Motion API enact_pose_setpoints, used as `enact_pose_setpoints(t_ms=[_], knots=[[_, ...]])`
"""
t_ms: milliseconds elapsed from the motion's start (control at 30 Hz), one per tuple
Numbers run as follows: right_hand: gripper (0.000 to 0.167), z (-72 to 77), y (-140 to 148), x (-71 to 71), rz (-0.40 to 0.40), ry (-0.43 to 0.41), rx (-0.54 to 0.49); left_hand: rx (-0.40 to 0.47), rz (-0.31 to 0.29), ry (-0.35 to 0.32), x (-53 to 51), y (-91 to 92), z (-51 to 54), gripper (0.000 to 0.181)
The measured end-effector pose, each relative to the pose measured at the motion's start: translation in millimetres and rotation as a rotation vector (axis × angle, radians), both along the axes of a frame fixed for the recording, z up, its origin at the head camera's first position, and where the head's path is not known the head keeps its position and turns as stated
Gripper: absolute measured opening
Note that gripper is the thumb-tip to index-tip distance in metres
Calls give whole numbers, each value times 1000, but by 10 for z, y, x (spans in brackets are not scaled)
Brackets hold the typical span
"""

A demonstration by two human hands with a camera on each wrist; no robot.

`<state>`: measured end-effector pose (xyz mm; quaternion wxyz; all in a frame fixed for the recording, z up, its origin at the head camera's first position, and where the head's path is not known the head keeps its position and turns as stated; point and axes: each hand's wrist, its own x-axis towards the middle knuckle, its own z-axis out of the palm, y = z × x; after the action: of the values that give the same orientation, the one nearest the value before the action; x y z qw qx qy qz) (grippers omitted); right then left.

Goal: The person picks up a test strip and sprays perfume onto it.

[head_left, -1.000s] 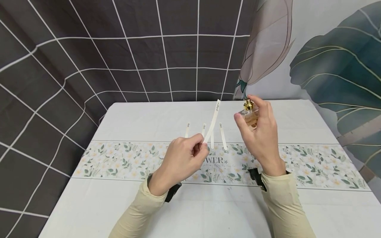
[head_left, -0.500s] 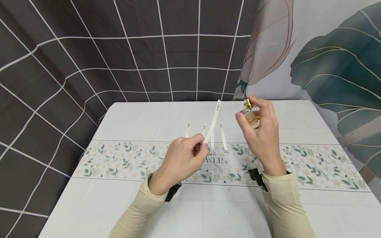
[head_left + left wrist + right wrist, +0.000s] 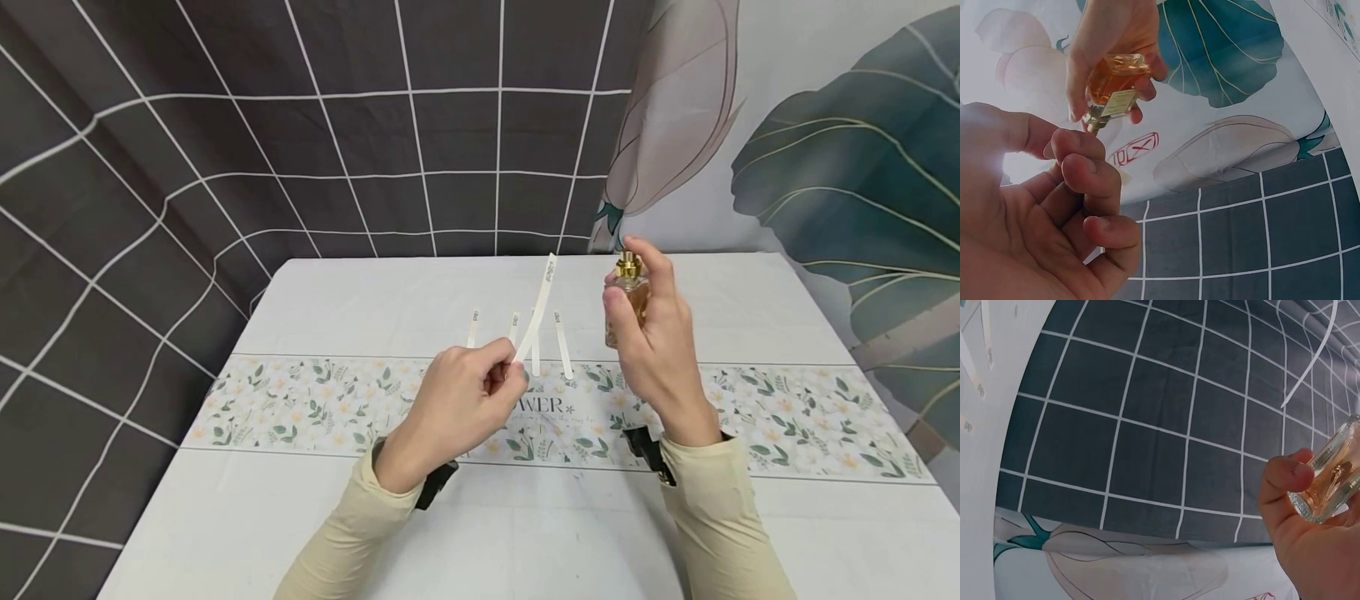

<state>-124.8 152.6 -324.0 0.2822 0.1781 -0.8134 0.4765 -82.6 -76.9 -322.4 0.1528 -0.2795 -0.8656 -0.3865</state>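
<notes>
In the head view my left hand (image 3: 457,400) pinches the lower end of a white paper scent strip (image 3: 542,300) between thumb and index finger. The strip slants up to the right, with small print near its top. My right hand (image 3: 663,358) grips a clear glass perfume bottle (image 3: 639,295) of amber liquid upright above the table, right of the strip and apart from it. The index finger lies at the top of its gold sprayer (image 3: 628,264). From the left wrist view the bottle (image 3: 1116,81) shows a pale label. Fingers partly hide it.
Several more scent strips (image 3: 563,346) lie in a row behind my left hand. A white tablecloth (image 3: 525,533) with a floral band covers the table. Dark gridded cloth (image 3: 360,133) hangs at the back and left, a leaf-patterned cloth (image 3: 847,167) at the right.
My right hand has turned the perfume bottle from a tilt to more upright, and its thumb has shifted slightly right. My left hand and the scent strip have stayed nearly still.
</notes>
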Motion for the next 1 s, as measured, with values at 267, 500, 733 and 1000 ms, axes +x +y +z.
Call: enact_pose_setpoints(t_ms=[267, 500, 733, 1000], knots=[[43, -10, -12, 11, 23, -9, 24, 6, -5, 2, -8, -5, -10, 25], [43, -9, -8, 18, 5, -29, 28, 13, -19, -16, -4, -4, -3, 25], [43, -24, -6, 17, -13, -47, 41, 14, -27, -16, -1, -3, -6, 26], [42, -24, -10, 17, -6, -39, 35, 14, -29, -16, 4, -3, -3, 26]])
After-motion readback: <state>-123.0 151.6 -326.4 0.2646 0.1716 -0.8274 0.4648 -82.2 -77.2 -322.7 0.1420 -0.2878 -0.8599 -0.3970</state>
